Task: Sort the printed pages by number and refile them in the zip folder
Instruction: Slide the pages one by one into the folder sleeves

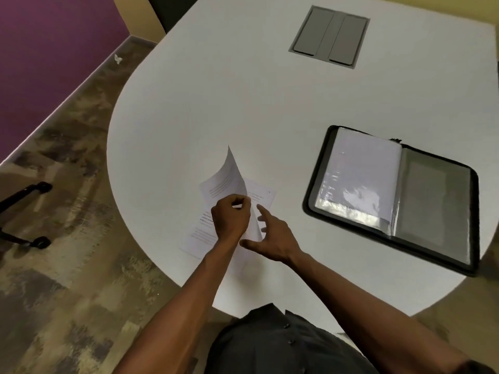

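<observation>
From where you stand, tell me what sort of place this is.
Probably an office meeting room: a large white table with a built-in grey cable hatch, the wheeled base of an office chair on the floor, and an open zip folder.

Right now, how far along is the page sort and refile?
Done: the zip folder lies open on the table, and loose printed pages are out beside it. In hand: the left hand has a grip on a lifted sheet, while the right hand hovers open at the stack. Left: finishing the sort and refiling; the page order is unreadable.
</observation>
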### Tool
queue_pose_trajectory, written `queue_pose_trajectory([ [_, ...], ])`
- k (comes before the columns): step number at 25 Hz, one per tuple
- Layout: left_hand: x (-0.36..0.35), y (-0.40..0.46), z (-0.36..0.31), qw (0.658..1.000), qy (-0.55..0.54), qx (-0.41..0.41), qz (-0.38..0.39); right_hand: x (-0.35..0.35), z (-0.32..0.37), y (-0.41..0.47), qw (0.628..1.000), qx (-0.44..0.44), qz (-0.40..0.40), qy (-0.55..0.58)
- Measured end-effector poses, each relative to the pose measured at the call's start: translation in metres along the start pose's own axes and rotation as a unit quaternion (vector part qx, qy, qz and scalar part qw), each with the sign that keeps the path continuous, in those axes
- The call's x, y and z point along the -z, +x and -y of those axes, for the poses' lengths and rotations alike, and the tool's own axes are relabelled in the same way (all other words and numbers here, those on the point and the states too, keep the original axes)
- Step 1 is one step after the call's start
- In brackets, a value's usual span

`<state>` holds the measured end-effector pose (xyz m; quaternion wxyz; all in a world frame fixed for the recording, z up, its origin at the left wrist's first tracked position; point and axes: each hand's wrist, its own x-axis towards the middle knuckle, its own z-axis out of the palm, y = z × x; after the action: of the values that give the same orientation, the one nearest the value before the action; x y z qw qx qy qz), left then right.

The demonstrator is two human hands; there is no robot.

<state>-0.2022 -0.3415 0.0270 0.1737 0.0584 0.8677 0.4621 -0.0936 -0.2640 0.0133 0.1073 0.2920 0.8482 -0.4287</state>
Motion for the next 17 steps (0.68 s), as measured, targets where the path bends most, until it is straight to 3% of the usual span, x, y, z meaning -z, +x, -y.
queue_pose_trajectory([
  [5,-0.032,-0.037,-0.018,0.997,-0.053,0.04,0.032,0.01,-0.036,-0.032,0.997,0.031,-0.018,-0.063],
  [9,-0.065,-0.062,-0.031,0.995,-0.054,-0.005,0.088,0.034,-0.075,-0.058,0.986,-0.036,-0.125,0.106],
  [13,-0.099,-0.095,-0.014,0.995,0.036,0.007,0.097,0.069,-0.129,-0.095,0.915,-0.141,-0.151,0.347],
  [17,-0.128,-0.13,-0.014,0.984,0.083,0.108,0.117,0.095,-0.184,-0.133,0.842,-0.184,-0.175,0.476],
])
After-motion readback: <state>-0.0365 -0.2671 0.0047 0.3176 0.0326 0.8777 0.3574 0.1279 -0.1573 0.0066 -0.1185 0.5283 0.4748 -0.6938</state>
